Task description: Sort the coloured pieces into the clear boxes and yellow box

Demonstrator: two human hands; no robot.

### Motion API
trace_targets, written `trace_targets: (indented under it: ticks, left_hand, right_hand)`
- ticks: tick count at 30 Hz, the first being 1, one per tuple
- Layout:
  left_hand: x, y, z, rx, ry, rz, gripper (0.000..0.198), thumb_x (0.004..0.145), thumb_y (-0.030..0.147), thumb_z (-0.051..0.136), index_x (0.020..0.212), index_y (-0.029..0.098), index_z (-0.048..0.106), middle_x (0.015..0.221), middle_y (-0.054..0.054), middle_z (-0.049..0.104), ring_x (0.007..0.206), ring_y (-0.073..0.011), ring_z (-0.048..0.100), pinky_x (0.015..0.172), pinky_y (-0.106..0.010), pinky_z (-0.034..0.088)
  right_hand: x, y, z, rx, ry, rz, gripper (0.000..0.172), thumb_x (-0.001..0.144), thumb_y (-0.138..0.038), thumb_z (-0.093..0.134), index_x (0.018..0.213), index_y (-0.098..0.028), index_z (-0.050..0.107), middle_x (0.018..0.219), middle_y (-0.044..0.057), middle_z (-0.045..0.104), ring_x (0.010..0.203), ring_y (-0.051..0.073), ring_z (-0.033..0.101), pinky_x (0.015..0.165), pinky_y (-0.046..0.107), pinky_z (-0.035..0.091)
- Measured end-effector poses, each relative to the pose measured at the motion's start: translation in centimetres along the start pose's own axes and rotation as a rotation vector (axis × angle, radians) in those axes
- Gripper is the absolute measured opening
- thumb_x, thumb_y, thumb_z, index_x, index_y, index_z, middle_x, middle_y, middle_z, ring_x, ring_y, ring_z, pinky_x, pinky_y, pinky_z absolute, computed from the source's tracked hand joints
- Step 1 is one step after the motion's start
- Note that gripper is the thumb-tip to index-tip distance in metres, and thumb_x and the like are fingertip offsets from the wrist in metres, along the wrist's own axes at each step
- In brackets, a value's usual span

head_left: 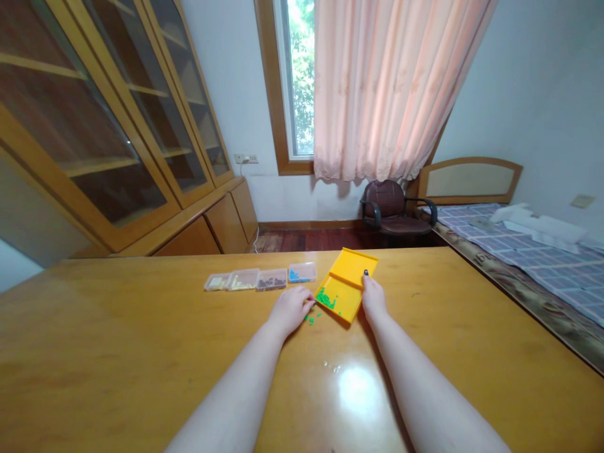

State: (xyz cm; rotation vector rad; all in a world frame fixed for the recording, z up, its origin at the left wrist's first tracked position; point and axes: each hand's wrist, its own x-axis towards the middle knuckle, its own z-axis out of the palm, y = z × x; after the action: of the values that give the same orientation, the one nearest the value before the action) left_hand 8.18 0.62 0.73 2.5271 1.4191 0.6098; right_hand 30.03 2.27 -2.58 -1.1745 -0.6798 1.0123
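Observation:
A yellow plastic tray [352,267] lies tilted on the wooden table, with small green beads [325,298] gathered in its near left corner. My right hand [372,296] grips the tray's right edge, thumb on the rim. My left hand [291,309] rests on the table at the tray's left corner, fingers curled with the tips pressed together right by the beads. A few loose green beads [310,319] lie on the table just beside that hand.
A row of small clear boxes [262,279] holding pale, dark and blue beads stands left of the tray. Beyond the table [141,352] are a dark office chair [394,211], a glass-door cabinet [117,138] at left and a bed [528,251] at right.

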Motion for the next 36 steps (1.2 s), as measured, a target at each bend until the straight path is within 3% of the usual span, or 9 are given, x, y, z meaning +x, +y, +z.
trace_targets:
  ticks: [4, 8, 11, 15, 18, 22, 26, 32, 36]
  left_hand:
    - [-0.2, -0.2, -0.1, 0.02, -0.096, -0.006, 0.014, 0.077, 0.031, 0.054, 0.083, 0.021, 0.063, 0.086, -0.003, 0.06, 0.08, -0.0153, 0.055, 0.071, -0.025, 0.041]
    - [0.1, -0.3, 0.4, 0.019, -0.098, -0.038, 0.011, 0.077, 0.027, 0.053, 0.078, 0.02, 0.062, 0.081, -0.002, 0.061, 0.077, -0.0149, 0.055, 0.07, -0.025, 0.041]
    - [0.3, -0.3, 0.6, -0.031, 0.008, -0.035, 0.015, 0.08, 0.027, 0.049, 0.081, 0.02, 0.062, 0.083, -0.003, 0.062, 0.08, -0.0148, 0.055, 0.074, -0.026, 0.043]
    - [0.5, 0.3, 0.8, -0.124, 0.203, -0.023, 0.025, 0.082, 0.022, 0.045, 0.103, 0.021, 0.057, 0.103, -0.003, 0.061, 0.097, -0.0151, 0.053, 0.089, -0.03, 0.039]
    - [0.3, 0.8, 0.6, -0.117, 0.134, -0.003, 0.027, 0.081, 0.023, 0.047, 0.106, 0.022, 0.056, 0.104, -0.004, 0.06, 0.096, -0.0155, 0.053, 0.087, -0.029, 0.04]
    - [-0.4, 1.2, -0.1, -0.056, -0.046, 0.033, 0.017, 0.079, 0.033, 0.051, 0.081, 0.021, 0.063, 0.084, -0.003, 0.062, 0.08, -0.0149, 0.055, 0.075, -0.026, 0.041]
    - [-0.5, 1.1, 0.1, -0.014, -0.155, 0.027, 0.014, 0.073, 0.035, 0.058, 0.076, 0.021, 0.062, 0.081, -0.001, 0.061, 0.076, -0.0147, 0.055, 0.069, -0.024, 0.041]
    - [-0.1, 0.8, 0.5, -0.019, -0.162, 0.046, 0.012, 0.077, 0.03, 0.054, 0.074, 0.021, 0.059, 0.077, -0.001, 0.061, 0.072, -0.0137, 0.055, 0.065, -0.023, 0.04]
    - [0.0, 0.3, -0.2, -0.063, -0.044, 0.056, 0.015, 0.081, 0.029, 0.047, 0.077, 0.019, 0.058, 0.08, -0.002, 0.06, 0.076, -0.0131, 0.054, 0.069, -0.023, 0.04]
  right_hand:
    - [-0.2, -0.4, 0.1, 0.003, 0.007, 0.001, 0.042, 0.063, -0.056, 0.057, 0.071, -0.015, 0.062, 0.079, 0.009, 0.069, 0.074, 0.023, 0.064, 0.062, 0.029, 0.049]
    - [-0.4, -0.7, 0.2, -0.02, 0.012, 0.007, 0.041, 0.063, -0.056, 0.057, 0.07, -0.016, 0.061, 0.079, 0.008, 0.069, 0.073, 0.023, 0.064, 0.062, 0.029, 0.049]
    - [-0.6, -0.8, 0.2, -0.034, 0.008, -0.008, 0.043, 0.063, -0.057, 0.056, 0.07, -0.016, 0.061, 0.079, 0.008, 0.069, 0.073, 0.023, 0.064, 0.061, 0.028, 0.049]
    - [-0.6, -0.7, 0.2, -0.053, 0.002, -0.026, 0.044, 0.062, -0.058, 0.057, 0.07, -0.015, 0.061, 0.077, 0.008, 0.069, 0.071, 0.022, 0.063, 0.059, 0.028, 0.048]
    - [-0.5, -0.7, 0.2, -0.049, 0.008, -0.02, 0.043, 0.063, -0.058, 0.056, 0.069, -0.015, 0.06, 0.076, 0.008, 0.069, 0.07, 0.022, 0.063, 0.058, 0.028, 0.048]
    - [-0.5, -0.7, 0.2, -0.021, 0.006, 0.001, 0.043, 0.063, -0.057, 0.057, 0.071, -0.015, 0.061, 0.08, 0.009, 0.069, 0.073, 0.023, 0.064, 0.061, 0.029, 0.049]
    - [-0.4, -0.6, 0.2, -0.011, 0.014, -0.005, 0.044, 0.063, -0.058, 0.056, 0.071, -0.015, 0.062, 0.08, 0.009, 0.069, 0.074, 0.023, 0.064, 0.062, 0.029, 0.049]
    - [-0.4, -0.6, 0.1, -0.004, 0.002, -0.001, 0.041, 0.063, -0.056, 0.057, 0.072, -0.016, 0.062, 0.08, 0.008, 0.069, 0.074, 0.023, 0.064, 0.062, 0.028, 0.049]
    - [-0.4, -0.3, 0.0, -0.05, 0.015, -0.012, 0.042, 0.063, -0.057, 0.057, 0.068, -0.015, 0.061, 0.074, 0.007, 0.069, 0.069, 0.022, 0.063, 0.058, 0.028, 0.048]
